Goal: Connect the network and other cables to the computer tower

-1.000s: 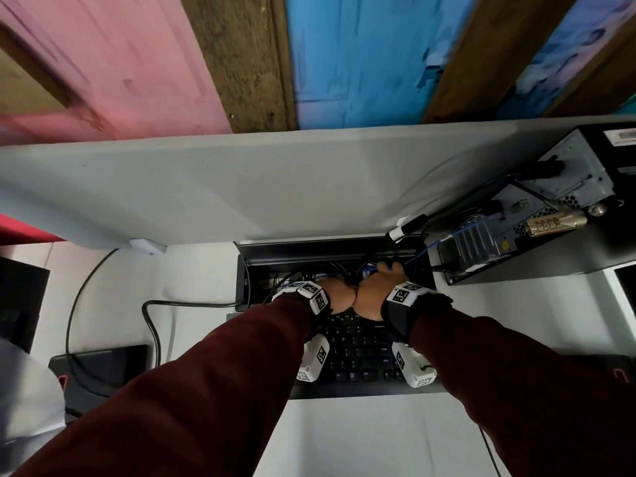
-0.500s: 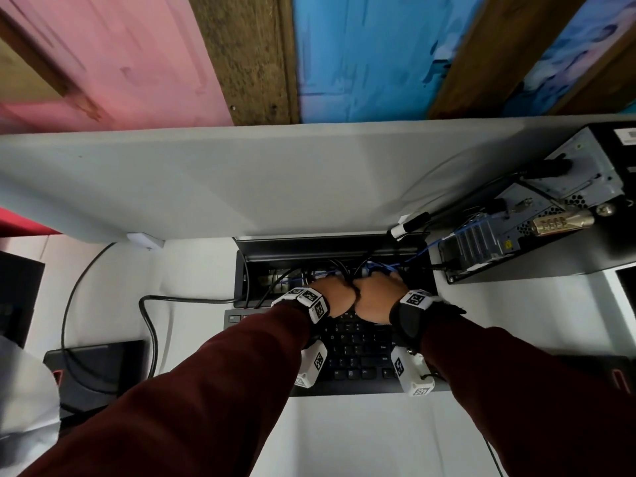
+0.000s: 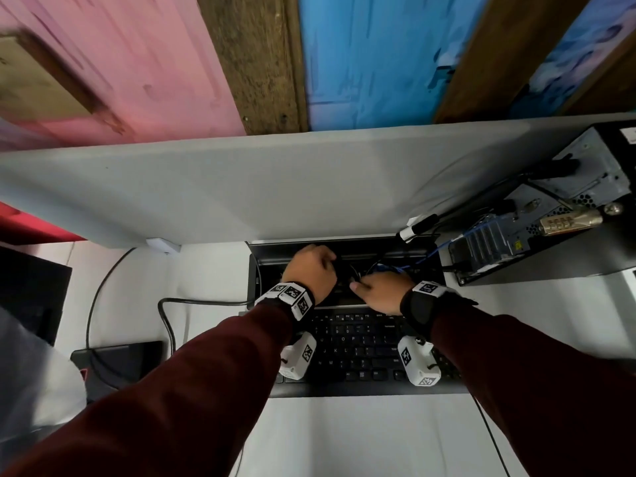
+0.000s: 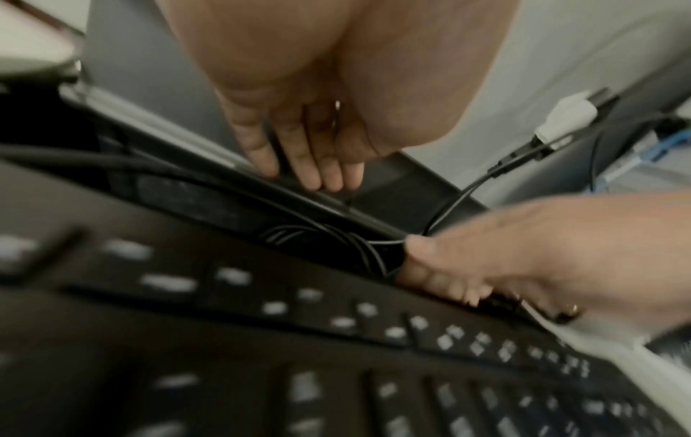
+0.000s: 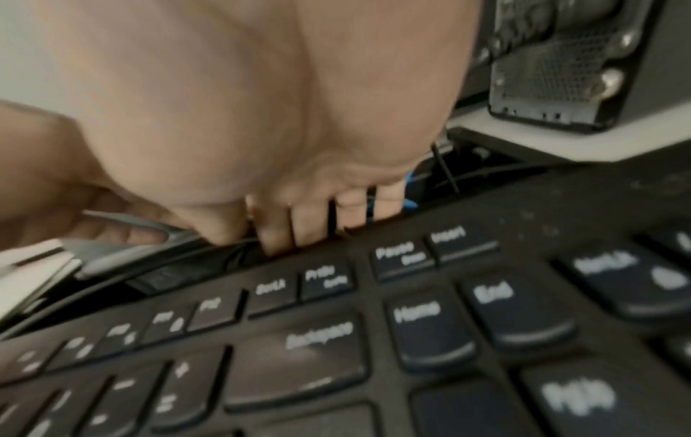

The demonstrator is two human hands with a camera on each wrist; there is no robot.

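**Both hands in cable tray**

Left hand (image 3: 311, 270) is curled round a black cable (image 4: 274, 147) at the tray (image 3: 361, 243) lid. Right hand (image 3: 383, 290) fingers are hooked over thin black cables (image 4: 374, 245) behind the keyboard (image 3: 361, 349). Computer tower (image 3: 550, 215) sits far right, blue network cable (image 3: 426, 258) plugged in.

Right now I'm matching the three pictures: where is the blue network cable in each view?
Head: blue network cable, right of centre, running from tower to tray.
Left wrist: far right edge.
Right wrist: behind the right hand's fingers.
Shared landmark: black keyboard.
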